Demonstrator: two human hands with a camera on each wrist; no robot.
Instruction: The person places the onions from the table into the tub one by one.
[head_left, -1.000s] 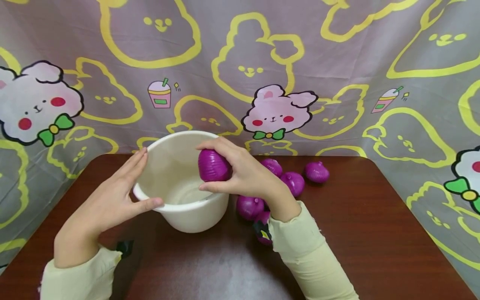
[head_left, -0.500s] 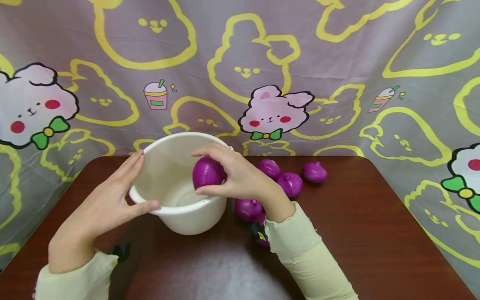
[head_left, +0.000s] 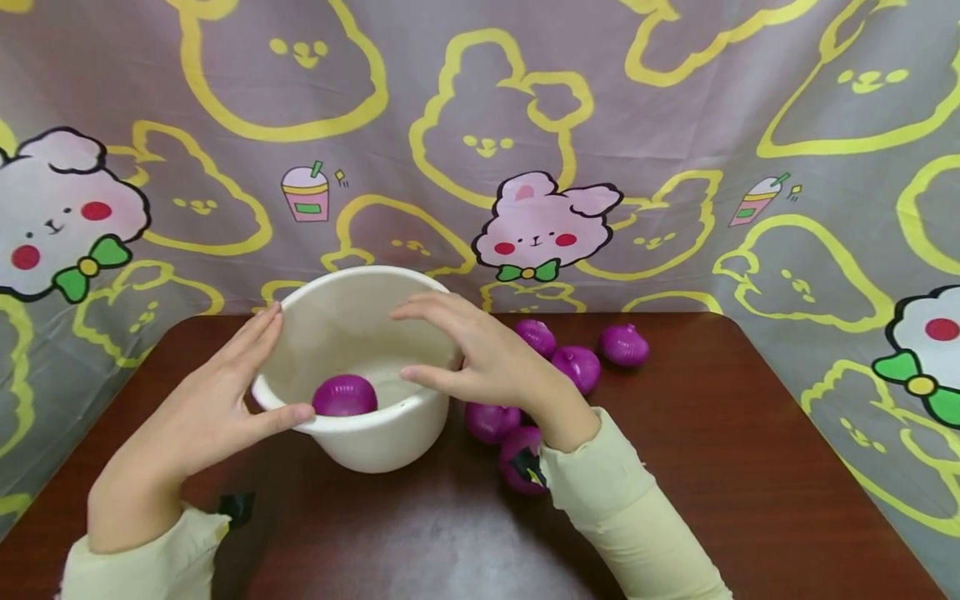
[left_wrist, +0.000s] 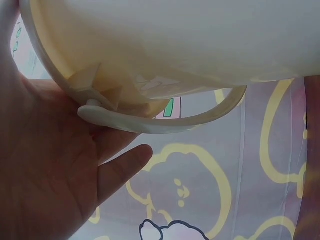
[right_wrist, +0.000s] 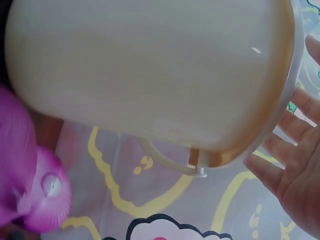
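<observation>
On the brown table (head_left: 420, 542) stands our white bucket (head_left: 382, 446). Our left hand (head_left: 198, 400) spreads along its left rim; our right hand (head_left: 487, 354), holding nothing, parts its fingers over the right rim. One purple onion (head_left: 345, 396) sits inside; five loose onions (head_left: 576, 369) lie right, where a low sleeve (head_left: 607, 483) could roll one.

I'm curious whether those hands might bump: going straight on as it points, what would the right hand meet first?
Probably the left hand, across the white bucket; depth is unclear, so the right hand might meet the inner wall sooner.
</observation>
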